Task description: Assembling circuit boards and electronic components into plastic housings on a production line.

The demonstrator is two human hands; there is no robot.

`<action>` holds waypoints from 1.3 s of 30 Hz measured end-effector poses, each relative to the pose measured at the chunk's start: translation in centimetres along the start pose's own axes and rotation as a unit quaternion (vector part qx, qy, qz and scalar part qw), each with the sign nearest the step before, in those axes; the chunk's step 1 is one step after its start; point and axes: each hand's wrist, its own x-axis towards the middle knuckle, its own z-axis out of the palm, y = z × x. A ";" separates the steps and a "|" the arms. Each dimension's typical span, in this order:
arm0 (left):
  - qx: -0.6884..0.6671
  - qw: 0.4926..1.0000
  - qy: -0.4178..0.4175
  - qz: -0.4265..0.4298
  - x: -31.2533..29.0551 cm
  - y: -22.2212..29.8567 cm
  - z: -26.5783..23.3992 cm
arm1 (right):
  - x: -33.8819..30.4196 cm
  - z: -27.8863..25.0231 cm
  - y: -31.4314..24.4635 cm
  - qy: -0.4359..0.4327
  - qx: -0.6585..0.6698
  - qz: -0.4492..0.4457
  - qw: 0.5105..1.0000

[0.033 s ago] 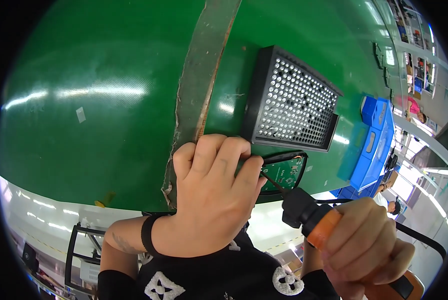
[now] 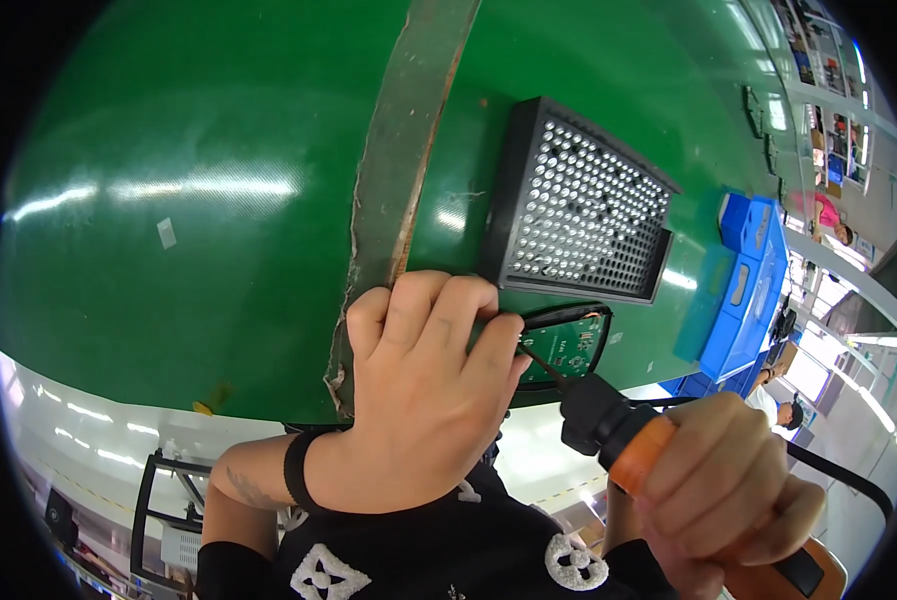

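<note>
A green circuit board point(image 2: 566, 345) sits in a black curved housing point(image 2: 599, 368) by the table's near edge. My left hand point(image 2: 419, 395) is closed over the left end of that housing, its knuckles bent. The hand hides this end of the board. My right hand point(image 2: 724, 490) is wrapped round an orange and black electric screwdriver point(image 2: 644, 455). The thin bit point(image 2: 544, 362) points up and left onto the board, close to my left thumb and forefinger. Whether a screw is under the tip, I cannot tell.
Just beyond the board stands a black tray point(image 2: 514, 190) with rows of small shiny silver pieces in its holes. Blue bins point(image 2: 744, 290) line the right edge. A worn strip point(image 2: 394, 170) crosses the green table point(image 2: 239, 100). The screwdriver's black cable point(image 2: 849, 470) trails right.
The screwdriver and my right hand have shifted very slightly to the left. The rest of the scene is practically the same.
</note>
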 end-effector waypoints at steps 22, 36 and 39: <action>0.138 0.971 -0.177 0.086 1.4 7.5 0.7 | -9.6 -15.6 -7.2 0.138 -0.120 0.359 0.915; -0.089 0.972 -0.196 -0.092 1.6 3.0 1.7 | -32.0 -46.7 -8.3 0.296 -0.748 0.514 0.300; -0.299 0.920 -0.146 -0.205 1.5 4.6 1.5 | -31.0 -45.3 -9.7 0.241 -0.757 0.519 0.316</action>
